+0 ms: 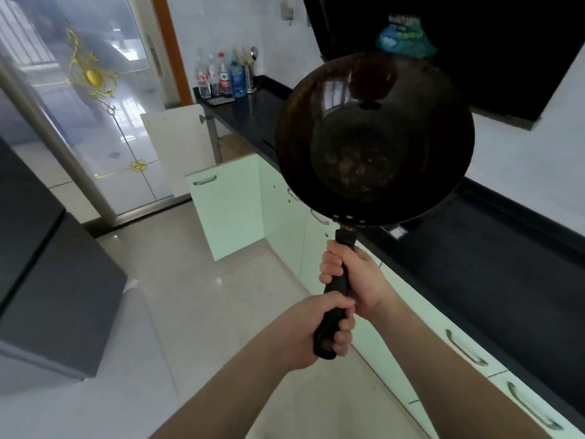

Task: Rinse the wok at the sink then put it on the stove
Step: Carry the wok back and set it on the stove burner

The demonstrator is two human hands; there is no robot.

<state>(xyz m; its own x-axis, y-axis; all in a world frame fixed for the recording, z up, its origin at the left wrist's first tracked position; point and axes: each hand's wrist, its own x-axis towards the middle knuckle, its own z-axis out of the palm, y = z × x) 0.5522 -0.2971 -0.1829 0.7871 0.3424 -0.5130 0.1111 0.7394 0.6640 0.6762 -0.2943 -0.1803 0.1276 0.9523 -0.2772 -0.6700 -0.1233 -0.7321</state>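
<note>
Wok [375, 139] held up in the air in front of the person, its dark bowl tilted toward the camera so the inside shows. Brownish spots of residue sit near the bottom of the bowl, which is likely why it needs rinsing. The long black handle [335, 289] runs down from the wok toward the person. Both hands wrap it: the right hand [353, 274] grips the part of the handle nearer the wok, fingers curled fully round it, and the left hand [319, 327] grips the end farthest from the wok, fingers and thumb closed round it. Two stacked grips probably steady a heavy pan carried at arm's length.

Behind and below the wok runs a dark countertop [493, 258] over pale green cabinets [232, 207]. Beyond the wok, at the far end of that countertop, stand several plastic bottles [218, 77] and a utensil holder [250, 76]. Left of the wok is a glass door [95, 99] with a yellow ornament. Above the wok hangs a dark range hood [506, 42].

No sink or stove is plainly visible, so the wok appears to be in transit; whether rinsing is done cannot be told.
</note>
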